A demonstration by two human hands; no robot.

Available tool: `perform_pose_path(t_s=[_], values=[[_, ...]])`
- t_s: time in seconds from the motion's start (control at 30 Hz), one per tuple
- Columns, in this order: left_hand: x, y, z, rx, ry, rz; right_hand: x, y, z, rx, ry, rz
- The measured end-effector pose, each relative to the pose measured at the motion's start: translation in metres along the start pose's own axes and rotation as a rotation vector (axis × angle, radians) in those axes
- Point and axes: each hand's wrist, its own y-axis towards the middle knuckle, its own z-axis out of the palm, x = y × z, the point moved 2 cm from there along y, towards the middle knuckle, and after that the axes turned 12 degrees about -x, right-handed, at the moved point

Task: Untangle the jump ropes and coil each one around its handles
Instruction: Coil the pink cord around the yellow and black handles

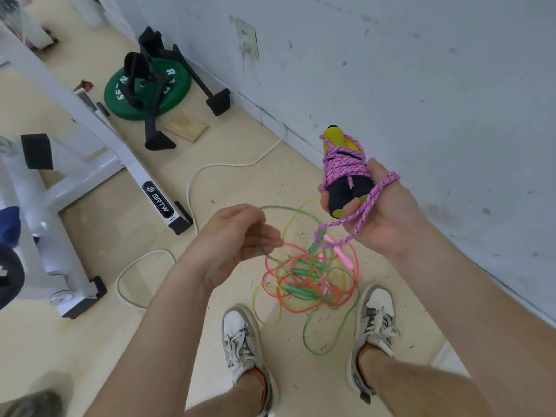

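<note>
pink rope (346, 167): pretty much done I'd say. It's wound tight around its yellow and black handles (334, 139), held up above the tangled pile (310, 281) and off to its right.
loose end: one last loop of the pink rope drapes over the palm and dangles toward the pile, so it still needs tucking or one more wrap.
right hand (382, 218): palm up, fingers curled round the bottom of the handles, cradling the bundle.
left hand (237, 233): up and left of the pile, fingers curled in. It looks like it's pinching a thin green strand (288, 209) that runs back down into the pile.
what's left: basically all the thin ropes. The red, green and yellow plastic ones are still one knotted mess on the floor, none coiled.
pile look: skinny glossy cord looping over itself, with green handles (301, 291) and pink handles (343, 255) buried in the middle.
shoes (240, 335): one on each side of the pile, just below it.
</note>
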Motion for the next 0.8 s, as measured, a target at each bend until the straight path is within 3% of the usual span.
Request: perform_pose_path(t_s=[0.2,0.27,0.33,0.4,0.47,0.53,0.6,0.63,0.7,0.8], values=[[0.01,0.025,-0.02,-0.442,0.294,0.153,0.001,-0.006,0.002,0.105,0.054,0.077],[0.018,0.037,-0.039,-0.619,0.57,0.223,0.003,-0.004,-0.003,0.132,0.068,0.129],[0.031,0.049,-0.06,-0.662,0.889,0.171,0.005,-0.001,-0.007,0.118,0.032,0.102],[0.045,0.058,-0.062,-0.502,1.161,0.076,0.004,0.003,-0.007,0.063,-0.036,0.03],[0.042,0.05,-0.039,-0.308,1.247,0.174,0.001,0.003,-0.002,-0.02,-0.15,-0.055],[0.023,0.024,-0.003,-0.109,0.917,0.335,-0.002,0.002,0.001,-0.123,-0.317,-0.215],[0.002,-0.018,0.037,0.222,0.438,0.266,-0.004,0.002,0.003,-0.132,-0.555,-0.517],[-0.001,-0.035,0.053,0.343,0.344,0.227,-0.007,0.002,0.002,-0.129,-0.69,-0.684],[0.003,-0.05,0.074,0.399,0.354,0.268,-0.01,0.003,-0.001,-0.172,-0.97,-0.959],[0.008,-0.049,0.077,0.282,0.442,0.344,-0.011,0.006,-0.004,-0.256,-1.346,-1.11]])
